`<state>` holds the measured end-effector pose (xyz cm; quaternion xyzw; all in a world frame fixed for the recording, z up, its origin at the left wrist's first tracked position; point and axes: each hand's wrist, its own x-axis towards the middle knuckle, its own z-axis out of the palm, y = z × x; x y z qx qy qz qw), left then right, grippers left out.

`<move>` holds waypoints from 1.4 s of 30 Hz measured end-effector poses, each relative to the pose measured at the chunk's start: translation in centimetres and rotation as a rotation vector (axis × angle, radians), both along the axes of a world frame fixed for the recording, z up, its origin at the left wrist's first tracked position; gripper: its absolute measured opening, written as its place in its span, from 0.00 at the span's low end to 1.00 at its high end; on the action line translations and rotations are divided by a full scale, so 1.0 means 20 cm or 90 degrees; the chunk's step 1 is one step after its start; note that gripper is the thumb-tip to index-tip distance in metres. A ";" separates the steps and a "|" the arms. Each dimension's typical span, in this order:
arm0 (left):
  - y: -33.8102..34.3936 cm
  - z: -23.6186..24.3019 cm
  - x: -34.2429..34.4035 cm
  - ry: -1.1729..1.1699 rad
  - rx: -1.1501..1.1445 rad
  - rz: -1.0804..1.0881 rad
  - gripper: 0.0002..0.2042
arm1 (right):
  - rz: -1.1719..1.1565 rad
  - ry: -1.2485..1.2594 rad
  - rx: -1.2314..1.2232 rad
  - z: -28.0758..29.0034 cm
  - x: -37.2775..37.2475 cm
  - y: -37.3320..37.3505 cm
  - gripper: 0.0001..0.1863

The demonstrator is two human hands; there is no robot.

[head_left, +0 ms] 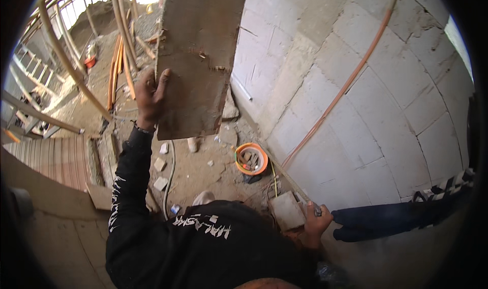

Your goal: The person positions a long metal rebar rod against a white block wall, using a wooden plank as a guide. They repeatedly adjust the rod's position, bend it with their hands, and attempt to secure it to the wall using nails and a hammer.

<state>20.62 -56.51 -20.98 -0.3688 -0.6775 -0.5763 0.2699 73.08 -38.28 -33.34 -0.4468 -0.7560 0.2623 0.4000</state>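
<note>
My left hand [151,96] grips the left edge of a wide brown board [195,80], with the thumb on its face and the fingers hidden behind the edge. The board stands up in front of me, its top cut off by the picture's rim. Low on the right, my right hand [315,220] is closed around the near end of a long thin rod [287,176]. The rod slants away to the far left, passing beside an orange-rimmed bucket [251,158] that holds small broken pieces. A grey block [287,210] lies by the right hand.
A pale block wall [366,111] rises on the right, with an orange hose [351,80] hanging down it. Dark blue cloth [396,220] is near my right hand. Wooden poles [73,68], orange pipes [116,70] and rubble [160,164] lie left and ahead.
</note>
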 end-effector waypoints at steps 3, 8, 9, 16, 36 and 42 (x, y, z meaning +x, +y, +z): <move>-0.26 -0.10 0.15 -0.010 -0.025 0.065 0.17 | 0.056 -0.044 -0.006 -0.11 0.01 0.15 0.24; -0.60 -0.15 0.42 -0.083 -0.079 0.198 0.16 | 0.179 -0.073 -0.080 -0.16 -0.10 0.28 0.25; -0.70 -0.17 0.44 -0.078 -0.131 0.246 0.16 | 0.194 -0.081 -0.081 -0.16 -0.14 0.29 0.24; -1.10 -0.40 0.58 -0.201 -0.326 0.391 0.23 | 0.270 -0.133 -0.099 -0.25 -0.42 0.34 0.22; -1.89 -2.04 0.11 -0.709 -0.698 0.361 0.29 | 0.060 -0.226 -0.223 -0.54 -0.77 0.19 0.20; -1.97 -2.18 0.13 -0.667 -0.665 0.326 0.31 | 0.047 -0.242 -0.250 -0.70 -0.69 0.17 0.18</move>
